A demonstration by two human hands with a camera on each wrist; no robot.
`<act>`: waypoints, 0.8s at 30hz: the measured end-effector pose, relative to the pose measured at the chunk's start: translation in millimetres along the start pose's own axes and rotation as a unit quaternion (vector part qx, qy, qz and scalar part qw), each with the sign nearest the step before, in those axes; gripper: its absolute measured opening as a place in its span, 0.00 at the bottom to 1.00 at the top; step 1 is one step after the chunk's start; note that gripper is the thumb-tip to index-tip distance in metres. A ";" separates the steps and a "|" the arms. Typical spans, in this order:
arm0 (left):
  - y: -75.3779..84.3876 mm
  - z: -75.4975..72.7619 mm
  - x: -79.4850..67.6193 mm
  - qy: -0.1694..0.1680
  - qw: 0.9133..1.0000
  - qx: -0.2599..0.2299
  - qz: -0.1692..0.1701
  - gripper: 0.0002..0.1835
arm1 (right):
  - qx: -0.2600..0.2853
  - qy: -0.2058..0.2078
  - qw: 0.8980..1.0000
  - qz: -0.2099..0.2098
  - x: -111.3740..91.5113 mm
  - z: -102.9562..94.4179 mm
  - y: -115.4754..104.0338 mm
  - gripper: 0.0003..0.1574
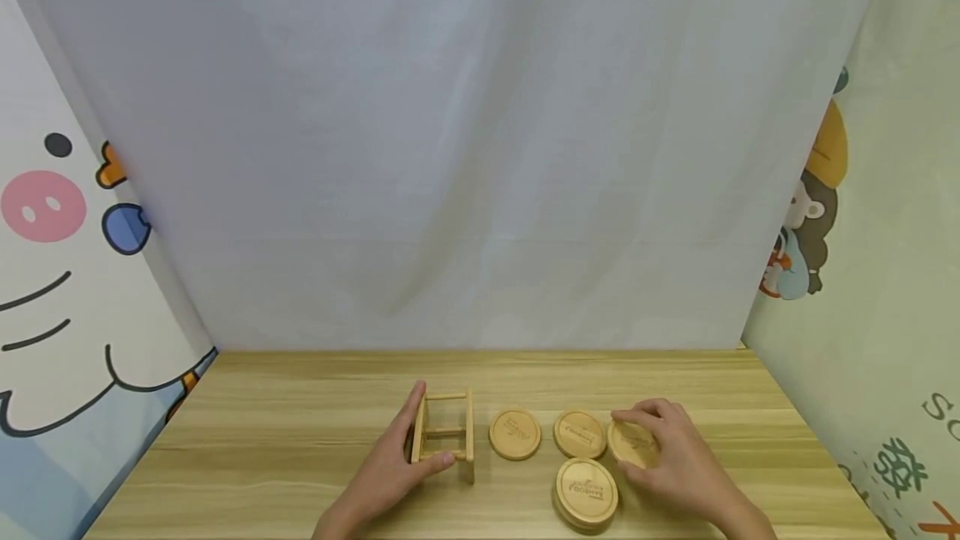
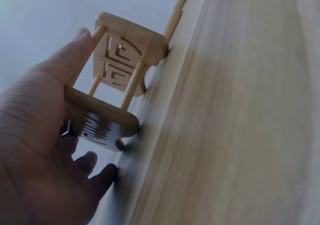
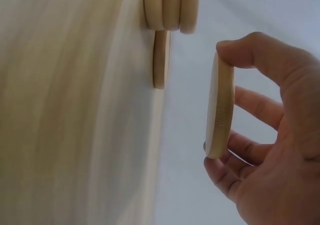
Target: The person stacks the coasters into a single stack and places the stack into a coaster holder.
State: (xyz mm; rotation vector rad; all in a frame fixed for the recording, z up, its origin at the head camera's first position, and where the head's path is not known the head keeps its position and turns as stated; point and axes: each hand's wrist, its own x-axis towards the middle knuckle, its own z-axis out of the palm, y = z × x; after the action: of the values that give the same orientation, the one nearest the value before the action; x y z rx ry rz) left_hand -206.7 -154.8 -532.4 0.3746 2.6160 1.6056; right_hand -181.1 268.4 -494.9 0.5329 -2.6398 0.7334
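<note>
A round coaster (image 3: 220,105) was off the table (image 1: 300,407).
The right hand (image 1: 671,457) pinched it with its fingers, and the left hand (image 1: 390,465) had fingers around a wooden rack (image 2: 102,107).

Wooden disc (image 3: 221,105) in right grip (image 3: 292,145), stacked discs (image 3: 171,7), tabletop (image 3: 65,110)

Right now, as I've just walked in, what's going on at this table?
A person is handling a set of matching wooden pieces. Their left hand holds a small light-brown wooden rack with cut-out end panels, while their right hand holds a round, flat, light-brown wooden disc above the wood-grain table. Two similar single discs, one nearer the rack and one farther right, lie flat between the hands. A stack of three sits closer to the person.
</note>
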 end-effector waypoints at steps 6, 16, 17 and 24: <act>0.4 0.1 -0.4 0.001 1.000 0.000 -0.007 0.63 | 0.002 0.005 0.999 -0.031 0.7 -1.4 -5.0 0.37; 0.1 -0.1 -1.4 0.003 1.000 0.004 -0.009 0.63 | 0.001 0.014 0.998 -0.058 -0.6 0.5 -7.1 0.38; 0.0 0.0 -1.3 0.003 1.000 0.005 -0.009 0.63 | 0.000 0.016 0.998 -0.063 -0.6 1.2 -7.3 0.39; 0.9 -0.1 -0.4 0.001 1.000 0.002 -0.004 0.63 | 0.012 0.011 0.996 -0.088 -1.6 5.1 -11.1 0.41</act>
State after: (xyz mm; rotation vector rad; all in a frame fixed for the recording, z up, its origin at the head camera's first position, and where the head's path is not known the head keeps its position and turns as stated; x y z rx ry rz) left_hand -206.2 -154.6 -531.5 0.3616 2.6180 1.5999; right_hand -176.0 257.3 -495.1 0.7472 -2.5262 0.7141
